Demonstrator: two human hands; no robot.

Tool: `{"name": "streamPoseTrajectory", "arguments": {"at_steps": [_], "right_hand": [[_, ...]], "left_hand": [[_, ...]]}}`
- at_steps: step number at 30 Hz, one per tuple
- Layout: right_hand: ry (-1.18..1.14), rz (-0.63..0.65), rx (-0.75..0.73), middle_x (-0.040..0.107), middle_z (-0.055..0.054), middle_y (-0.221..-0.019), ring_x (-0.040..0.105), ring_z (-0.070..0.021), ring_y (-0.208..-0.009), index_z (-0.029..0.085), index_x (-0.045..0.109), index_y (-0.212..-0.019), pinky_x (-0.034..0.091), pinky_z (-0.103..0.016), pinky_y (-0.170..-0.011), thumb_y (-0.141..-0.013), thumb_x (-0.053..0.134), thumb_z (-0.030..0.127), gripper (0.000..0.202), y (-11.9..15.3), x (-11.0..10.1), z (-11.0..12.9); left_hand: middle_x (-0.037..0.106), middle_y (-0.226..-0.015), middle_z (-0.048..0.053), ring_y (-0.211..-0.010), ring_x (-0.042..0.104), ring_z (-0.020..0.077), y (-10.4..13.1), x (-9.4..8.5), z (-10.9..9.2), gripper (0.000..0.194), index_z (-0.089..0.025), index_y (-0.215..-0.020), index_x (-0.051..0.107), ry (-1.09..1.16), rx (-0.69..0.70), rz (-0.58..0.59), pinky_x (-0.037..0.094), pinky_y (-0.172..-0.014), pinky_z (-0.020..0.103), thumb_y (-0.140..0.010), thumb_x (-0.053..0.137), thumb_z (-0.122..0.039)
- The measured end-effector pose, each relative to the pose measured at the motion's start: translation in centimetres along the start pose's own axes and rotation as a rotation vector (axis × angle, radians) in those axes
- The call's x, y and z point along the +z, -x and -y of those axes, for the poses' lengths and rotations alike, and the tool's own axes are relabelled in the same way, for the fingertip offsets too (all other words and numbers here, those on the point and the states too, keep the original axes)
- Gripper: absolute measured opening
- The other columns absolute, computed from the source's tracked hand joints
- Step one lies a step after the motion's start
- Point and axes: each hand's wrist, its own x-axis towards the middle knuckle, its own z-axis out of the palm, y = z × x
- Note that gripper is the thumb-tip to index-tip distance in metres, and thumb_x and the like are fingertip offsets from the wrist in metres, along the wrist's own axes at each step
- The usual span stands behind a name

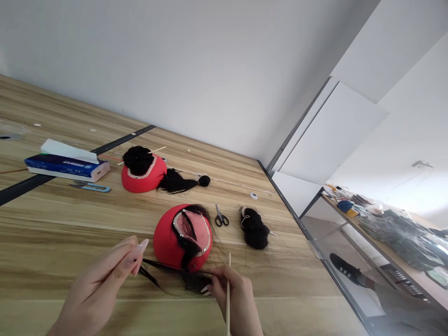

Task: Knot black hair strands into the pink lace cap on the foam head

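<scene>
My left hand [105, 275] pinches the end of a thin black hair strand [151, 276] just left of the nearer red head block [166, 238]. A net hairpiece base [201, 228] with dark hair along its edge is pinned on that block. At the block's front, my right hand [234, 289] has its fingers closed on a lock of black hair [196, 281]. A slim pale wooden stick [228, 298] also rests in the right hand, pointing upward past the knuckles. Its lower end runs out of view.
Small black scissors [221, 218] and a bundle of black hair [255, 231] lie right of the block. Behind stands a second red block [143, 179] with a hairpiece. A tissue box [68, 165] and blue thread snips [93, 187] are at left.
</scene>
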Motion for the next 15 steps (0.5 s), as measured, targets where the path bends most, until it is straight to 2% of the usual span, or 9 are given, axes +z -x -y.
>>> {"name": "streamPoseTrajectory", "arguments": {"at_steps": [3,9,13,15], "right_hand": [[0.074,-0.061,-0.03,0.067,-0.003,-0.054,0.062,-0.0166,-0.047,0.019,0.074,-0.074,0.048,-0.022,-0.047,-0.08,0.062,0.032,0.018,-0.1,-0.3,-0.2],[0.122,-0.126,-0.051,0.068,-0.004,-0.056,0.062,-0.0162,-0.046,0.019,0.073,-0.079,0.048,-0.022,-0.049,-0.087,0.056,0.039,0.028,-0.2,-1.7,0.1],[0.142,-0.114,-0.052,0.068,-0.004,-0.056,0.063,-0.0164,-0.047,0.018,0.072,-0.079,0.048,-0.021,-0.048,-0.086,0.059,0.04,0.026,-0.3,-2.4,0.4],[0.144,-0.142,-0.035,0.069,-0.004,-0.058,0.065,-0.0172,-0.049,0.019,0.072,-0.08,0.049,-0.022,-0.05,-0.085,0.06,0.039,0.024,-0.3,-2.5,0.6]], "left_hand": [[0.049,-0.055,0.0,-0.055,0.049,0.0161,0.0,0.4,-0.7,0.028,-0.023,-0.058,0.053,-0.127,0.203,0.102,0.043,-0.049,0.025,-0.084,0.058,-0.033],[0.052,-0.055,0.0,-0.054,0.05,0.0168,-0.3,0.2,-0.9,0.021,-0.025,-0.065,0.061,-0.282,0.408,0.103,0.046,-0.053,0.027,-0.084,0.055,-0.022],[0.053,-0.054,0.0,-0.054,0.052,0.0169,-0.4,0.2,-0.6,0.018,-0.027,-0.074,0.071,-0.314,0.436,0.111,0.047,-0.053,0.026,-0.084,0.057,-0.024],[0.052,-0.053,0.001,-0.052,0.051,0.0167,-0.3,0.4,-0.5,0.018,-0.026,-0.066,0.07,-0.27,0.376,0.131,0.046,-0.05,0.026,-0.081,0.062,-0.029]]}}
